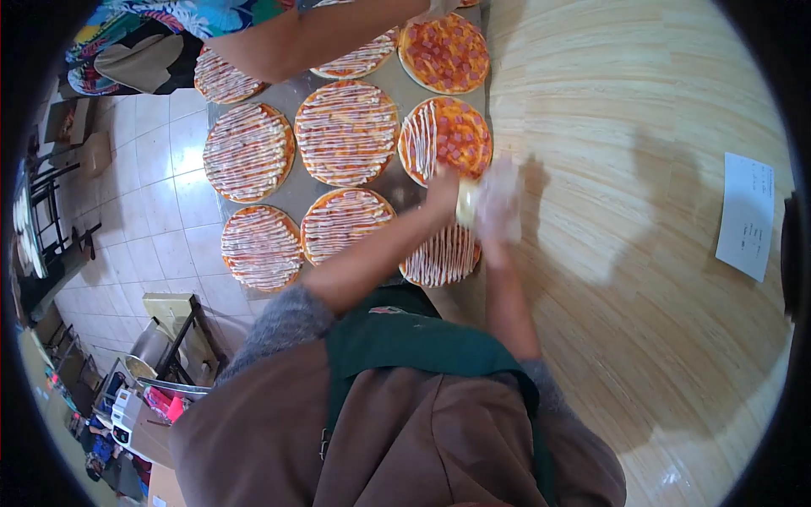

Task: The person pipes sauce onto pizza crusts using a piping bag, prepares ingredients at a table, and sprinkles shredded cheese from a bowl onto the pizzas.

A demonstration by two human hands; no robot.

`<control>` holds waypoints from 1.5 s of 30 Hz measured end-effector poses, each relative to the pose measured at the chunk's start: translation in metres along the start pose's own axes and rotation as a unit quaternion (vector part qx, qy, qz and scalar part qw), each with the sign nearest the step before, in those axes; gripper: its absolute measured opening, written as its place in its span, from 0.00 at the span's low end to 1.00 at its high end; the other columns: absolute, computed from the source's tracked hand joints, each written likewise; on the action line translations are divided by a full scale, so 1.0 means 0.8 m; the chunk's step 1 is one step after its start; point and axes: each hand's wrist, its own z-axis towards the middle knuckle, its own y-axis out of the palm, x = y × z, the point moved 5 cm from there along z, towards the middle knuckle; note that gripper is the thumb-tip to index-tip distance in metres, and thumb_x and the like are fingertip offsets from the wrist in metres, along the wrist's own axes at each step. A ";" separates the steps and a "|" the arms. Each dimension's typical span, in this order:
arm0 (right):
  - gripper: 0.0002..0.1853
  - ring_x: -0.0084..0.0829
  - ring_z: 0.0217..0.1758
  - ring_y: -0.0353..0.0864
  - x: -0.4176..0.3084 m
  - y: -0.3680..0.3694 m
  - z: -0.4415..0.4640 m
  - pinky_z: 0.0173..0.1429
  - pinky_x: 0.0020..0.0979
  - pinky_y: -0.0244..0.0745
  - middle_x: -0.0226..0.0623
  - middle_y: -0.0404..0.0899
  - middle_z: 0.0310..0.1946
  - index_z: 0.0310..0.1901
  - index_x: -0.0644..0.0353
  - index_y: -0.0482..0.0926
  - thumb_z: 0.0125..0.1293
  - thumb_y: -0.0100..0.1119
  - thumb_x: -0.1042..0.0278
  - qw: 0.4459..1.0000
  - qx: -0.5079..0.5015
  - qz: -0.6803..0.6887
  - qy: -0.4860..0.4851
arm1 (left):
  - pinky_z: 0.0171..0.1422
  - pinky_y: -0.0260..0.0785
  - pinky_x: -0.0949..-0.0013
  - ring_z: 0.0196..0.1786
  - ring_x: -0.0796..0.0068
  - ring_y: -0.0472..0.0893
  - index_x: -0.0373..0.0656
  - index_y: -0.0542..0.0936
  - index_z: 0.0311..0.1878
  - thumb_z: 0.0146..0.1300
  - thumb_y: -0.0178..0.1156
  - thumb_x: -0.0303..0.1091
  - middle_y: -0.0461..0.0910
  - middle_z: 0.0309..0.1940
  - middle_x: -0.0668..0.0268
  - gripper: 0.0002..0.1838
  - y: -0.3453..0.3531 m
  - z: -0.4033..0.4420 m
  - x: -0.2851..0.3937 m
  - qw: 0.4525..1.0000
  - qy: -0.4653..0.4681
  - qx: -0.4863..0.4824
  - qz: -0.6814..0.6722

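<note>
From my end of the feed, the right hand [492,218] looks closed around a pale bag [467,199], though blur hides the individual fingers. Clear plastic shows about that hand; I can't tell whether it is a glove or the bag's loose end. The left hand [442,193] is right against the bag's other side, and I can't make out whether it grips the bag or only steadies it. The bag sits between the two hands, over the near edge of the half-striped pizza [420,139].

On that one I see pale lines across the left part, while the right part shows bare sauce and ham cubes. Just beyond it, the ham pizza [443,52] has no lines on it that I can see. The near pizza [439,256], by the wrists, is striped, and so are the middle pizza [347,133] and the others to the left, all on a grey surface [304,89]. Another person's arm [338,34] crosses the far end and hides some of it.

For writing, I have a white sheet [748,215] on the wooden tabletop [591,101], its lines too small for me to read. The green apron [422,342] carries a small mark I can't decipher, and I can read no brand anywhere.
</note>
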 end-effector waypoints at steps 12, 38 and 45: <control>0.19 0.38 0.56 0.68 -0.048 -0.025 0.061 0.59 0.36 0.64 0.42 0.68 0.53 0.55 0.59 0.68 0.63 0.46 0.67 0.982 -0.044 -0.179 0.040 | 0.33 0.71 0.61 0.31 0.64 0.81 0.27 0.73 0.41 0.65 0.47 0.41 0.78 0.32 0.51 0.20 0.012 0.039 -0.003 0.995 0.080 -0.016 0.053; 0.22 0.40 0.59 0.68 -0.043 -0.051 0.050 0.64 0.40 0.58 0.41 0.70 0.58 0.60 0.61 0.67 0.66 0.43 0.62 0.988 -0.047 -0.094 0.110 | 0.41 0.73 0.57 0.36 0.60 0.80 0.36 0.73 0.44 0.67 0.39 0.40 0.78 0.35 0.53 0.19 0.040 0.060 -0.041 0.992 -0.015 -0.065 -0.110; 0.28 0.42 0.62 0.65 0.028 -0.009 0.133 0.65 0.40 0.58 0.46 0.69 0.57 0.61 0.61 0.66 0.65 0.42 0.50 0.897 -0.136 -0.322 0.269 | 0.38 0.71 0.58 0.35 0.58 0.80 0.27 0.74 0.41 0.67 0.38 0.45 0.78 0.36 0.50 0.26 0.071 0.048 0.060 0.990 -0.031 -0.041 -0.133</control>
